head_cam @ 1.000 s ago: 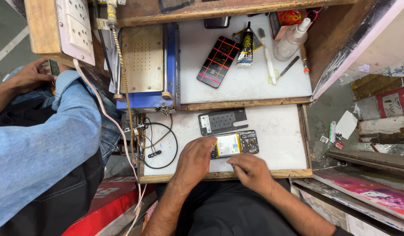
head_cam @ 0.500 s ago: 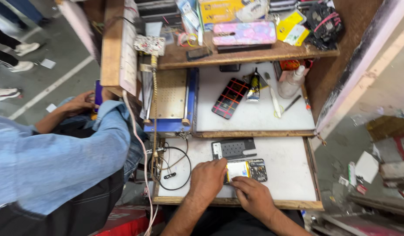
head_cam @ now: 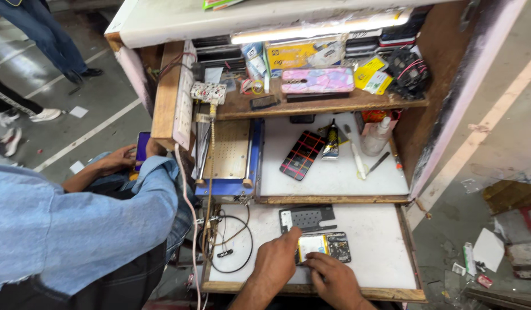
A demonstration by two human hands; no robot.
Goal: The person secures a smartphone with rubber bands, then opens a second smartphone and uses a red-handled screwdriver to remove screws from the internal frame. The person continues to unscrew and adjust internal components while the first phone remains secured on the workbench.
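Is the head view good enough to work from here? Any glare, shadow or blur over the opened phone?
Head view: sharp at the hands; the opened phone is clear, though the left hand covers its left end and the right hand its lower edge. The strip light is blown out white. The white pull-out tray is evenly lit, with soft shadows. Edges bow from wide-angle distortion.

Stacked along the shelf in the upper middle of the frame: a yellow printed package [head_cam: 297, 55], small yellow labelled packets [head_cam: 373, 73], a pink patterned case [head_cam: 317, 80]
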